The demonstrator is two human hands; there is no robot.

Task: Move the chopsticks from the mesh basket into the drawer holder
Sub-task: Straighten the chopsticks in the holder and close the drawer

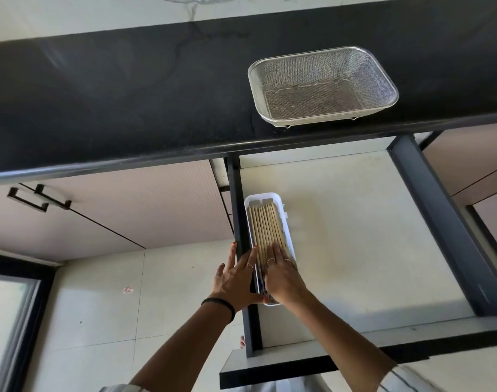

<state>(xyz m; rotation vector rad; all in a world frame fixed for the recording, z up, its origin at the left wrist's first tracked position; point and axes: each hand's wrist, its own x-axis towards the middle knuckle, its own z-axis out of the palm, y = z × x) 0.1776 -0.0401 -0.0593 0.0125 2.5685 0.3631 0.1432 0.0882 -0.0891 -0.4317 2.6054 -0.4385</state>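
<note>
**Chopsticks in holder; basket shows no contents**

The mesh basket (323, 86) stands on the black countertop (114, 103) and no chopsticks are visible in it. The chopsticks (265, 230) lie side by side, lengthwise, in the white drawer holder (287, 222), which sits against the left wall of the open drawer (354, 236). That position keeps the holder square to the drawer side.

The right hand (281, 274) lies flat on the near ends of the chopsticks, fingers straight and together, gripping nothing; it appears to be pressing them level. The left hand (237, 278) is spread with straight fingers across the drawer's left edge and the holder's near rim, apparently steadying the holder against that pressure.

Judgement: the transfer looks finished, with only settling of the bundle in hand.
</note>
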